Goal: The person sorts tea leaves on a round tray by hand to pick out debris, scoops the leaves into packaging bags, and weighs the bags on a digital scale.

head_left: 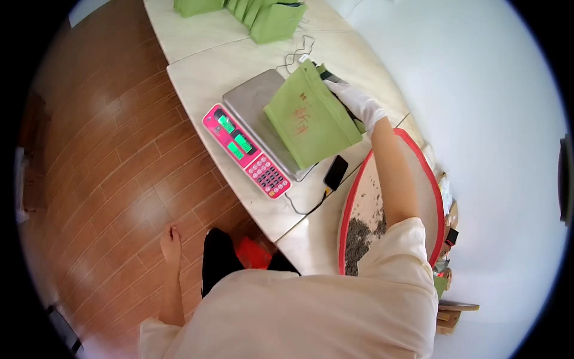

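Note:
My right hand (356, 103), in a white glove, is at the open top edge of a green bag (311, 119) with reddish print. It appears closed on that edge; the fingertips are partly hidden by the bag's dark opening. The bag leans tilted over the steel plate of a pink weighing scale (258, 90), whose green displays are lit. My left hand (171, 240) hangs low over the floor, away from the table, its fingers loosely curled with nothing visible in them.
Several green bags (278, 23) stand at the table's far end. A phone (336, 172) with a cable lies beside the scale. A round red-rimmed tray (347, 206) holding dark loose material is at the right, under my forearm. A white wall borders the right side.

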Available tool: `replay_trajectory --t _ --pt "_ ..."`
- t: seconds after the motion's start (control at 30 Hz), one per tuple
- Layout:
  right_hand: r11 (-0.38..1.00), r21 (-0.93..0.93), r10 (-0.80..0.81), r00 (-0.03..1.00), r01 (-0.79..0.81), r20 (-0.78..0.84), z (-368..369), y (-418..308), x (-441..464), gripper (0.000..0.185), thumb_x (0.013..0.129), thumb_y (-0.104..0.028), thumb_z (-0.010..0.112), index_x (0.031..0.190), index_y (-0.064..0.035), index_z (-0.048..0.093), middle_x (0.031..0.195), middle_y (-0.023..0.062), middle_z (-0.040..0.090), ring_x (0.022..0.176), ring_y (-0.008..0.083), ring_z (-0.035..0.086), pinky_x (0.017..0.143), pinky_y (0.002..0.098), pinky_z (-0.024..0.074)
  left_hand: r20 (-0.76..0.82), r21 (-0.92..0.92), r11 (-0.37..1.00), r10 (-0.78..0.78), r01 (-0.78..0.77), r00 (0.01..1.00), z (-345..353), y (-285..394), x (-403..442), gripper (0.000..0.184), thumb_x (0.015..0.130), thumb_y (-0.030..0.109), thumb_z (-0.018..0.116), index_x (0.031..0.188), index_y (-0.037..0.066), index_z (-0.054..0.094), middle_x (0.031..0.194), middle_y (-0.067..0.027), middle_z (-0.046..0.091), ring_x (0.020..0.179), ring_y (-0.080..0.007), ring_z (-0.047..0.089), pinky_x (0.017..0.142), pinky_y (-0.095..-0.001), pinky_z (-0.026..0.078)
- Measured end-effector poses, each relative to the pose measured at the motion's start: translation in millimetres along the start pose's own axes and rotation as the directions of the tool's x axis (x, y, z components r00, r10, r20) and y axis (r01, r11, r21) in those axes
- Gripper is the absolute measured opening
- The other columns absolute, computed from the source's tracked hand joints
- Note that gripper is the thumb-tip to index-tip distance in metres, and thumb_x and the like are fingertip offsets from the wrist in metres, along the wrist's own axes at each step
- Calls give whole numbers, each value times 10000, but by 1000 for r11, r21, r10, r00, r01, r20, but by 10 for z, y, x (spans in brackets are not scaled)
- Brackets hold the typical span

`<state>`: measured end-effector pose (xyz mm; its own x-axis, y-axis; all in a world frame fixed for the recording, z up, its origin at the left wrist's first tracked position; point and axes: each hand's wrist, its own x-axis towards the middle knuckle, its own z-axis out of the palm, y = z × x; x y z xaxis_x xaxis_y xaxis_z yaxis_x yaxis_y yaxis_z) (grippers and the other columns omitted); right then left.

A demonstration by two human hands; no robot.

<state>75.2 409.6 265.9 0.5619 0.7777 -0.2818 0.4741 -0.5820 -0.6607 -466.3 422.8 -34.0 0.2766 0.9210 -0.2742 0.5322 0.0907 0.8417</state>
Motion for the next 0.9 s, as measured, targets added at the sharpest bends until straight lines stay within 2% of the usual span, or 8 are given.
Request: replay_trajectory --t 0.13,0.27,0.33,0.37,0.47,0.6,0.7,0.9 --pt "938 290 150 977 -189 150 -121 66 -78 390 954 -381 517 1119 -56 656 972 64 679 806 140 619 770 298 497 10 -121 987 -105 106 994 -202 -450 -155 224 958 59 456 1094 37 633 669 -20 537 575 -96 492 524 -247 402" --pt "970 210 129 991 -121 -23 -210 -145 -255 402 954 -373 506 1009 -13 677 884 69 686 713 169 616 679 291 494 129 -24 992 -124 128 984 -274 -196 -430 217 978 119 461 1093 41 627 710 -33 568 603 -103 528 527 -258 423" --pt "997 2 73 974 -75 -213 -270 -273 -479 441 951 -395 498 884 -11 703 751 82 690 649 179 612 656 298 490 163 6 992 -126 127 978 -206 -130 -433 233 992 128 443 1132 44 609 718 -33 574 591 -89 520 512 -235 419" --pt "994 -94 19 939 -54 -343 -245 -293 -553 483 944 -412 507 738 -22 703 611 78 650 603 177 608 646 301 484 190 -21 986 -161 168 969 -193 -89 -444 237 979 127 454 1117 30 620 715 -51 586 614 -112 546 550 -270 439" --pt "984 -175 -90 826 -11 -557 -168 -198 -809 498 933 -426 525 685 -29 697 577 74 623 578 174 589 640 304 473 241 6 984 -177 181 954 -230 48 -475 245 965 128 465 1113 19 627 718 -76 604 643 -143 581 601 -309 466" --pt "989 146 99 729 2 -678 -45 123 -1065 540 944 -422 548 588 -21 614 556 48 587 545 134 523 604 280 433 238 122 992 -57 29 970 -378 121 -449 256 966 130 461 1141 26 617 732 -84 621 640 -165 592 631 -320 485" --pt "907 358 110 695 222 -710 44 381 -1293 550 960 -404 558 537 -53 539 516 -2 497 500 101 430 516 263 340 211 5 999 -49 49 976 -484 -167 -392 258 972 137 456 1146 40 621 746 -72 620 629 -147 584 592 -301 488" --pt "748 650 385 711 133 -589 366 518 -1939 527 977 -369 547 547 -64 530 510 -49 373 471 67 293 468 254 205 267 -17 974 -214 226 940 -637 -237 -324 234 983 155 463 1128 65 624 771 -37 597 619 -89 554 471 -241 441"
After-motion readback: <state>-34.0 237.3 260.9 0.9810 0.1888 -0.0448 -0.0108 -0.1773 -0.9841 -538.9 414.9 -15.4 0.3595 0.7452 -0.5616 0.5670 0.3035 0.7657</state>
